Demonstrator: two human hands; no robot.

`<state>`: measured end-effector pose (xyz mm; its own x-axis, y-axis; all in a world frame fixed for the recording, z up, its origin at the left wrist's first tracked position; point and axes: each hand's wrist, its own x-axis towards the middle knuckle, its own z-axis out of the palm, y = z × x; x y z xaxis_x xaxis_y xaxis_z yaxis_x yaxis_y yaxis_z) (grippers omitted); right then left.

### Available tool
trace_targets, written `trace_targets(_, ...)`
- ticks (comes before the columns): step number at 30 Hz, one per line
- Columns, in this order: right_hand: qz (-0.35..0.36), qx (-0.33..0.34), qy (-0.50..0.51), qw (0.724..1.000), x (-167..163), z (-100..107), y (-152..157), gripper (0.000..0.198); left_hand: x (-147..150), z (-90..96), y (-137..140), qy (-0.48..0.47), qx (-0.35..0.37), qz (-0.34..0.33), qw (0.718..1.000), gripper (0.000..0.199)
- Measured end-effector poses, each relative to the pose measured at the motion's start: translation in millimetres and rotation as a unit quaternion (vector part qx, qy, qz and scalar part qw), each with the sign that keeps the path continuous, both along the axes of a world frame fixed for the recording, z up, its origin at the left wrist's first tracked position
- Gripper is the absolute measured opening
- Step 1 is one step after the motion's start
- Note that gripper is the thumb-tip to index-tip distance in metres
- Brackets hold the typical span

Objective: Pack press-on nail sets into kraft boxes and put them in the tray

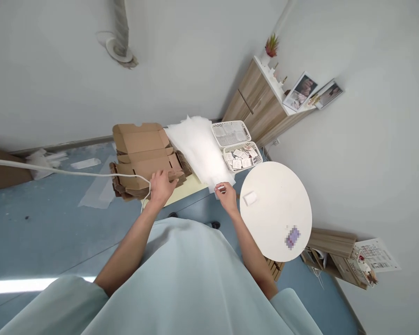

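Blue floor [52,223], pale-yellow tabletop [191,187]; thin white foam-like sheets [199,149] at twelve o'clock.
Our right hand [226,197] nearly closes at their near corner, hold unclear; our left hand [161,189], loosely open, lies over brown folded cardboard boxes [139,139], eleven o'clock. Light pinching should spare creases.

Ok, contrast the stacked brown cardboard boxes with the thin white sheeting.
The cardboard boxes are brown, the thin sheeting white. The boxes show creases and flaps, the sheeting a ragged far edge. The left hand is at the boxes, the right hand at the sheeting's near edge. Both lie side by side.
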<state>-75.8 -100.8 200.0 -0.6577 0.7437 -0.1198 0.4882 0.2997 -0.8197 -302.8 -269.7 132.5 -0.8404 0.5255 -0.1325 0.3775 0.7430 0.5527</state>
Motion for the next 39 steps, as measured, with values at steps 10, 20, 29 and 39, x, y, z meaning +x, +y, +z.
trace_targets(10, 0.140, 0.038, -0.101, 0.984, -93, 2, -38, 0.007, -24, -9.1, -18, -0.004, 0.002, -0.105, 0.994, 0.034)
trace_targets(20, 0.307, 0.165, -0.277, 0.895, -146, -29, -64, 0.024, -39, -10.5, -7, -0.009, -0.003, -0.114, 0.993, 0.049)
trace_targets(29, 0.275, 0.159, -0.362, 0.876, -162, -37, -61, 0.023, -39, -14.9, -6, -0.040, 0.009, -0.165, 0.985, 0.035)
trace_targets(39, 0.289, 0.103, -0.328, 0.893, -168, -34, -45, 0.020, -41, 11.2, -16, -0.046, 0.075, -0.184, 0.979, 0.035)
